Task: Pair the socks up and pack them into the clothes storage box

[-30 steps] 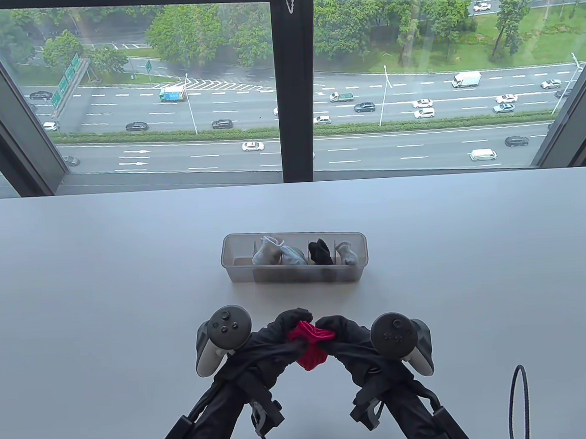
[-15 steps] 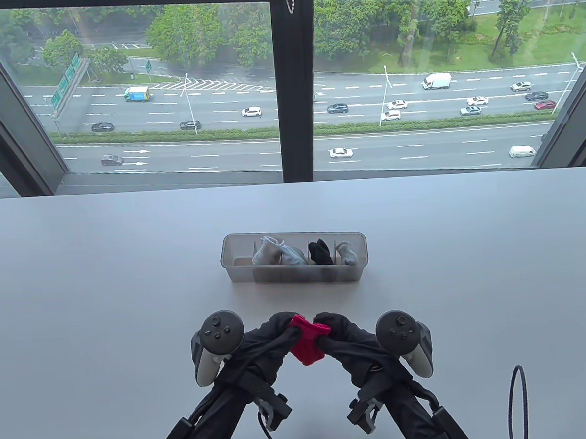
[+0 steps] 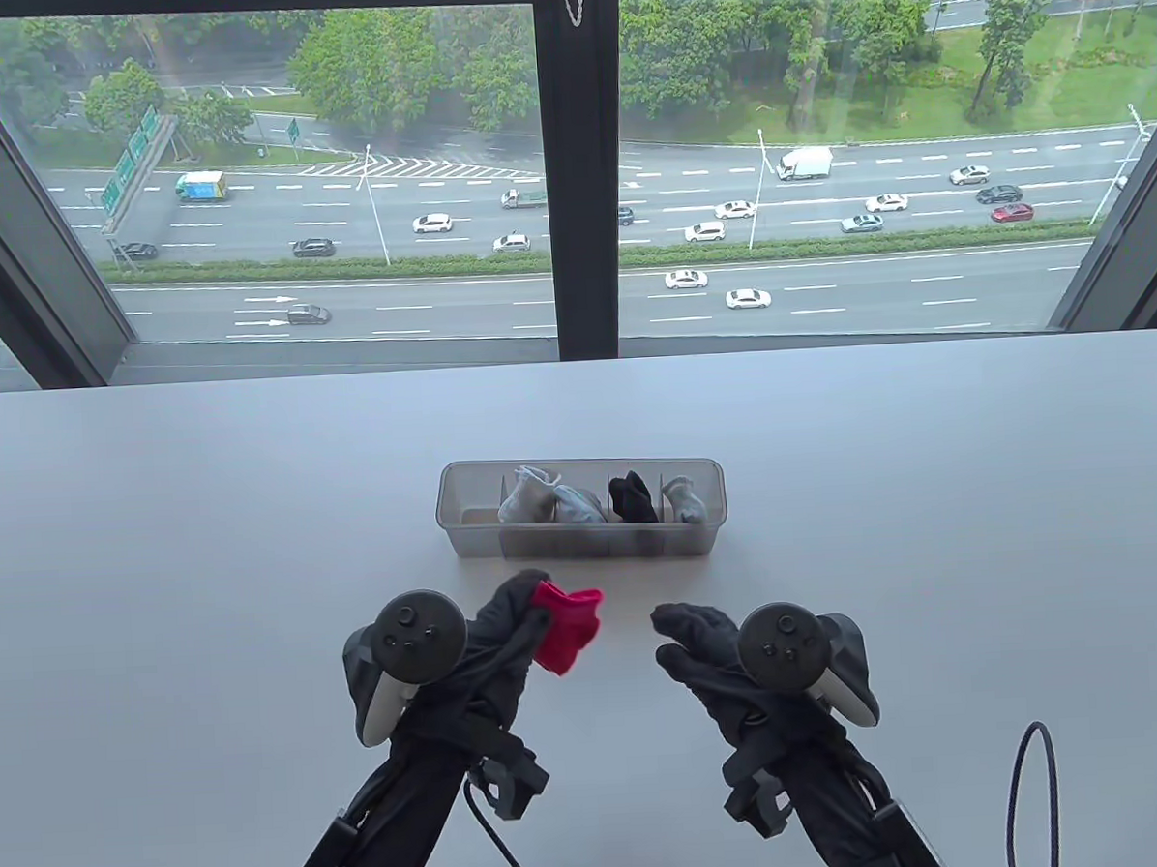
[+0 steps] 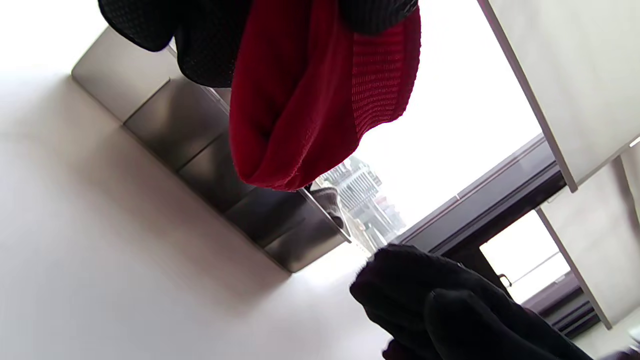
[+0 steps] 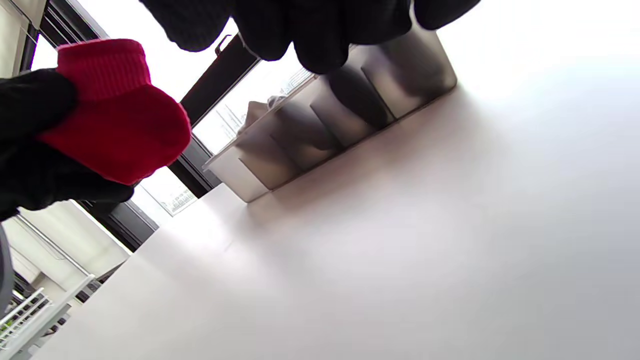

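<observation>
My left hand (image 3: 511,616) grips a rolled red sock bundle (image 3: 566,628) just above the table, a short way in front of the clear storage box (image 3: 584,547). The bundle hangs from my fingers in the left wrist view as the red sock bundle (image 4: 310,95), and it shows at the left of the right wrist view as the red sock bundle (image 5: 112,117). My right hand (image 3: 696,636) hovers apart from it, fingers relaxed and holding nothing. The box holds grey sock rolls (image 3: 543,501) and a black sock roll (image 3: 632,497); its leftmost compartment (image 3: 468,509) looks bare.
The white table (image 3: 206,531) runs to a window ledge behind the box. A black cable loop (image 3: 1032,797) lies at the near right edge.
My right hand has let go of the red bundle and drawn off to the right. My left hand has carried the bundle left and forward, nearer the box.
</observation>
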Demonstrator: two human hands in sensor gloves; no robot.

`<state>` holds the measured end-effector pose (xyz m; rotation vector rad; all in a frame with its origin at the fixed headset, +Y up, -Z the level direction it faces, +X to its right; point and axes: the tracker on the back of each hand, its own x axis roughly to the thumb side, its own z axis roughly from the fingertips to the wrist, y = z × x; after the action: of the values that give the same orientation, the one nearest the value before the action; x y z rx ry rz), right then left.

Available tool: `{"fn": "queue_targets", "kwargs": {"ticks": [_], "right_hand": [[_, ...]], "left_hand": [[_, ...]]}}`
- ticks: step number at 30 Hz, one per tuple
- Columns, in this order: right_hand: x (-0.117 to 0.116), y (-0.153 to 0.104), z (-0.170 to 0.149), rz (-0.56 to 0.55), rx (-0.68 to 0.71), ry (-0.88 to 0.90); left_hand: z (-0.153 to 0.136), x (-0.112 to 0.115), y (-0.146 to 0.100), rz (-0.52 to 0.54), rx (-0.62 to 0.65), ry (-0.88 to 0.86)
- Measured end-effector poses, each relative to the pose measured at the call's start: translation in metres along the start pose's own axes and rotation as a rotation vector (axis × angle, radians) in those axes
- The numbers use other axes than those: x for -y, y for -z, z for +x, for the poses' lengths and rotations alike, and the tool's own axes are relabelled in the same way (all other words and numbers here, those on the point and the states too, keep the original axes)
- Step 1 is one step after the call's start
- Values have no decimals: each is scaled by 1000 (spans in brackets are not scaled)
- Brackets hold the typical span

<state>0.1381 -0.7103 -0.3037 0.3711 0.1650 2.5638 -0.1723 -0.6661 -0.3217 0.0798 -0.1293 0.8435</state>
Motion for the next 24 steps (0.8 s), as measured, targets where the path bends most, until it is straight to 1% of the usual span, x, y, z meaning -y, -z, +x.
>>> {"fn": "queue_targets", "kwargs": {"ticks": [1, 2, 3, 5, 7, 9, 12, 14, 17, 18, 20, 22, 23, 24], "right_hand": [[5, -2, -5, -13, -38, -100], [8, -3, -11, -20, -71, -208], [10, -4, -14, -27, -93, -274], [11, -5, -20, -41, -124, -384], [10, -4, -24, -28, -144, -407], [8, -3, -26, -18, -152, -394], [6, -1, -27, -2, -160, -397], [5, 0, -27, 6, -165, -408], [2, 2, -28, 23, -167, -407], [2, 2, -27, 26, -167, -407], [0, 1, -27, 29, -167, -411], [-1, 1, -27, 37, -160, -426], [-1, 1, -26, 36, -155, -435], [-1, 0, -26, 31, -153, -440]], "left_hand": [[-2, -8, 10, 58, -42, 31], [-2, -16, 26, 106, -78, 75], [-2, -20, 36, 132, -98, 110], [-2, -25, 67, 175, -166, 216], [-6, -23, 95, 175, -216, 329], [-15, -13, 115, 161, -280, 404], [-36, 6, 132, 105, -363, 412], [-49, 17, 138, 59, -403, 426], [-67, 30, 140, -170, -441, 459], [-71, 31, 138, -222, -443, 447], [-72, 26, 131, -235, -423, 398], [-68, 13, 122, -223, -379, 390], [-64, 4, 113, -203, -337, 395], [-62, -3, 106, -206, -307, 405]]}}
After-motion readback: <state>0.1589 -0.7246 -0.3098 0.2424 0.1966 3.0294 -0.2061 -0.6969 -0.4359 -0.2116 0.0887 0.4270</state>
